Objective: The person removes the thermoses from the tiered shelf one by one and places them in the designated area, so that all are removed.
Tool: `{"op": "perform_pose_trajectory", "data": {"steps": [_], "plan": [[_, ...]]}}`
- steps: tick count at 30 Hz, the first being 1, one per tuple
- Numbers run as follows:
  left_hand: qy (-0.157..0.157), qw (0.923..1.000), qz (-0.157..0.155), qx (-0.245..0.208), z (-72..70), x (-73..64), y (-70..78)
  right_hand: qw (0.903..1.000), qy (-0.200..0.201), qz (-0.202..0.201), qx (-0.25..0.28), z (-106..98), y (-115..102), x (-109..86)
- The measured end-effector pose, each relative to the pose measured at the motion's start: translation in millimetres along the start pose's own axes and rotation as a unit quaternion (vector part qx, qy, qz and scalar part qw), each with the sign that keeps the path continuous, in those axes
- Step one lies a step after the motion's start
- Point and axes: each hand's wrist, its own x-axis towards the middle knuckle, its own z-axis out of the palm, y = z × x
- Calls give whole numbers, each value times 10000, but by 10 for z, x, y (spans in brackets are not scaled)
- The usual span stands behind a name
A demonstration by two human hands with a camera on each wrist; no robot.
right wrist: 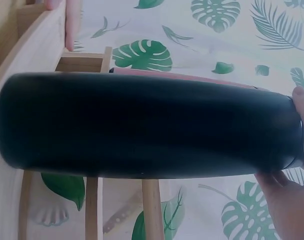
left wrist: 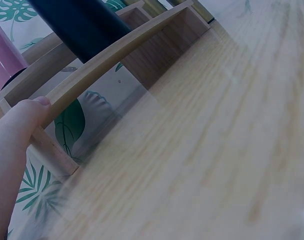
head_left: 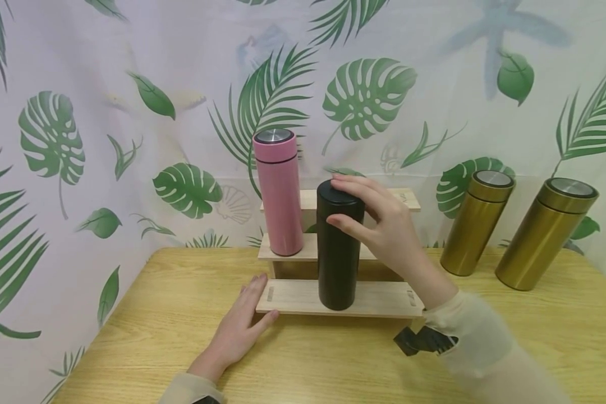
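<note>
My right hand (head_left: 384,221) grips a black thermos bottle (head_left: 338,264) around its top, thumb on the near side and fingers over the lid. The bottle stands upright on the lowest step of a three-step wooden rack (head_left: 295,294). In the right wrist view the black bottle (right wrist: 147,125) spans most of the picture. My left hand (head_left: 237,322) holds the left end of that lowest step, fingers along the end and thumb at the front corner. The left wrist view shows the left thumb (left wrist: 29,112) on the board's edge; the other fingers are hidden there.
A pink thermos bottle (head_left: 279,196) stands on the middle step, at its left. Two gold thermos bottles (head_left: 477,224) are on the table (head_left: 333,359) to the right of the rack. Behind everything hangs a leaf-patterned cloth (head_left: 182,112).
</note>
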Motion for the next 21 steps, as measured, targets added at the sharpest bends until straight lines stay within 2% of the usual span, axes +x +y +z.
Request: {"op": "perform_pose_trajectory", "data": {"steps": [11, 16, 21], "plan": [[-30, 10000, -32, -22, -4, 1, 0, 9992, 382, -62, 79, -57, -42, -111], [-50, 10000, -67, 9, -3, -3, -5, 9979, 558, -26, 339, -122, -51, -206], [-53, 10000, -59, -18, 1, -5, -3, 9920, 959, -76, 811, -188, -102, -296]]}}
